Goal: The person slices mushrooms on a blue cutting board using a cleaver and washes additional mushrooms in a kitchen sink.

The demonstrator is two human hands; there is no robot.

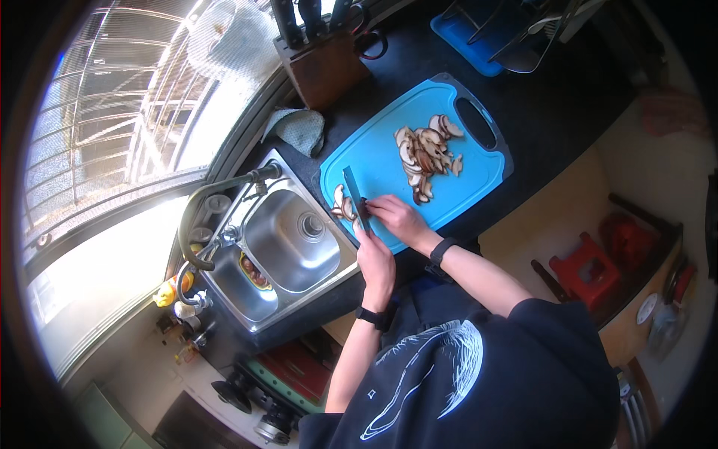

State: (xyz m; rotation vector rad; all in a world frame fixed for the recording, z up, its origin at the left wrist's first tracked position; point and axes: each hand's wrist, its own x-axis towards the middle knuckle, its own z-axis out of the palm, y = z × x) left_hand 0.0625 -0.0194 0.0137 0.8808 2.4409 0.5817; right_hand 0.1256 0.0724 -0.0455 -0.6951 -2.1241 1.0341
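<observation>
My left hand (374,259) grips a kitchen knife (353,188), its blade pointing away from me across a light-blue cutting board (370,146). Close against the blade, the fingers of my right hand (397,218) pinch a small dark-brown piece, apparently mushroom; the fingers partly hide it. A few mushroom slices (343,205) lie left of the blade at the board's edge. Farther right on the board is a larger heap of sliced brown-capped mushrooms (426,151). The board's grey handle end (479,120) faces away to the right.
Left of the board is a double steel sink (286,241) with a curved faucet (188,224) and a yellow-rimmed container (255,271). Behind stand a crumpled cloth (300,129) and a wooden knife block (322,70). A blue dish rack tray (465,47) sits at the back right.
</observation>
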